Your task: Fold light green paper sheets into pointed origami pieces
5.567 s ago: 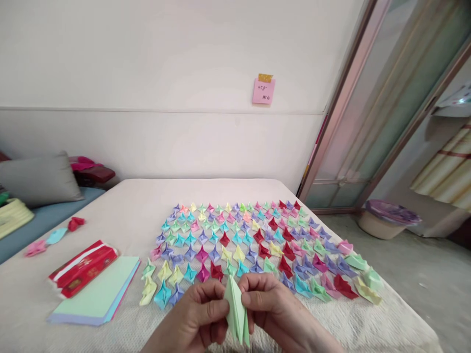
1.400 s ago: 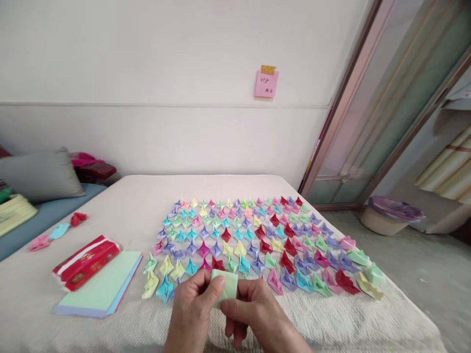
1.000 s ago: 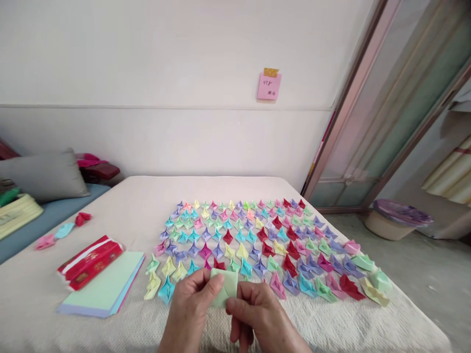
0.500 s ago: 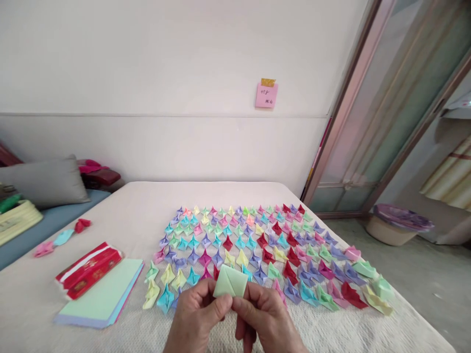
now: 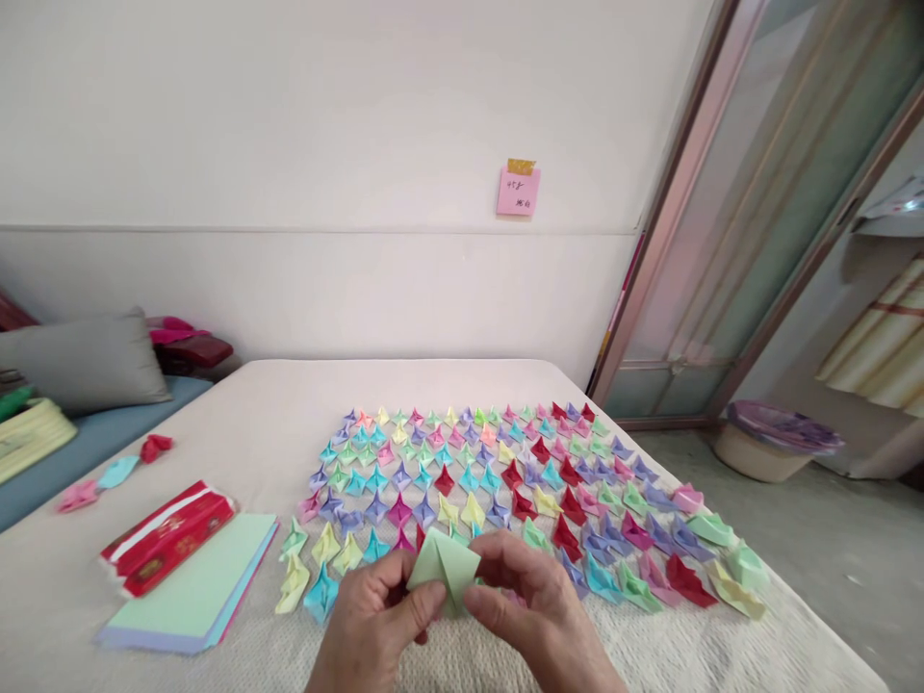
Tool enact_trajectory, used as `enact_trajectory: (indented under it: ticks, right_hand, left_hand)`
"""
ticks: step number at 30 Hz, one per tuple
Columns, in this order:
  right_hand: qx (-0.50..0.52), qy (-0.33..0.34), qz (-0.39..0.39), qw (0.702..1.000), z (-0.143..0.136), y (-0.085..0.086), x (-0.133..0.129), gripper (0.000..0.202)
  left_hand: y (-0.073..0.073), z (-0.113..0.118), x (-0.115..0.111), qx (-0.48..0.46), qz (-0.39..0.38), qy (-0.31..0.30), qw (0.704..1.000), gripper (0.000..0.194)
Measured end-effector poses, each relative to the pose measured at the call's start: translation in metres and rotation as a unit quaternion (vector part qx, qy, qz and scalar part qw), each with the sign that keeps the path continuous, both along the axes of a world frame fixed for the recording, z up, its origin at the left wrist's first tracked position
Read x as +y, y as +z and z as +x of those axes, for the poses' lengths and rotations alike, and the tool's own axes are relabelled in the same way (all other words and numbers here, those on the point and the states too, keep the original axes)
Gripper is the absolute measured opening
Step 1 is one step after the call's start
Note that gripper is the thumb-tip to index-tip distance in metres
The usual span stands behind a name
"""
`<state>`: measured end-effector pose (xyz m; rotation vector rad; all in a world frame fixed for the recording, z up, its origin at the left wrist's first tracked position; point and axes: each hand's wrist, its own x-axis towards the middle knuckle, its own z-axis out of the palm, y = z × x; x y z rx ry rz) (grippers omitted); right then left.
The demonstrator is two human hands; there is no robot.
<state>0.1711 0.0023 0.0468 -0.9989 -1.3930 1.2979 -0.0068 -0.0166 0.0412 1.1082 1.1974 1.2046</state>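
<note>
A small folded piece of light green paper (image 5: 437, 568) is held up between my hands, a diagonal fold line running down its front. My left hand (image 5: 376, 614) pinches its left side, thumb in front and fingers behind. At the right edge, my right hand (image 5: 535, 608) grips with thumb and curled fingers; its fingertips are partly hidden behind the paper. Just beyond my hands, rows of small folded paper boats (image 5: 473, 510) in many colours cover the bed. A blue paper boat (image 5: 321, 594) lies closest to my left hand.
Left of the boats lies a stack of coloured paper (image 5: 194, 587), a red tissue pack (image 5: 169, 536) resting on its corner. Several crumpled paper pieces (image 5: 117, 472) sit farther left. A lined bin (image 5: 769, 443) stands on the floor at right. A pink note (image 5: 518, 191) hangs on the wall.
The light green paper has turned in my hands and now tilts, with its fold more upright. My right hand has shifted slightly right, its fingers spread more around the paper's edge.
</note>
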Motion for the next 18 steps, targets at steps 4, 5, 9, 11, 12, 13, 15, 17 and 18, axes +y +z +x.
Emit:
enact_trajectory:
  ticks: [4,5,9,11,12,13,15,17,18]
  right_hand:
    - [0.002,-0.02,0.005,1.0,-0.001,0.003,-0.002,0.013]
    - [0.022,-0.009,-0.024,0.999,-0.002,0.003,-0.002,0.013]
    - [0.102,0.015,-0.097,0.99,-0.009,-0.002,-0.005,0.015]
    - [0.11,0.013,-0.103,0.988,-0.011,-0.002,-0.006,0.016]
    - [0.11,0.014,-0.105,0.988,-0.012,-0.002,-0.007,0.016]
    - [0.109,0.015,-0.107,0.988,-0.013,-0.001,-0.008,0.017]
    - [0.109,0.021,-0.115,0.987,-0.015,0.0,-0.009,0.022]
    - [0.115,0.032,-0.128,0.984,-0.017,0.0,-0.009,0.032]
    - [0.118,0.037,-0.134,0.983,-0.018,-0.001,-0.009,0.036]
  left_hand:
    - [0.0,-0.001,0.0,-0.002,-0.004,-0.002,1.0,0.028]
    - [-0.001,-0.001,0.0,-0.003,-0.005,-0.006,1.0,0.029]
    - [-0.003,0.002,0.0,-0.008,-0.013,-0.014,1.0,0.031]
    - [-0.003,0.003,0.0,-0.018,-0.02,-0.017,1.0,0.03]
    - [-0.003,0.004,-0.001,-0.025,-0.023,-0.019,0.999,0.03]
    - [-0.003,0.004,-0.001,-0.032,-0.024,-0.022,0.999,0.03]
    - [-0.003,0.005,-0.001,-0.044,-0.027,-0.028,0.998,0.029]
    - [-0.005,0.005,-0.001,-0.061,-0.029,-0.035,0.997,0.027]
    - [-0.006,0.005,0.0,-0.071,-0.028,-0.039,0.996,0.025]
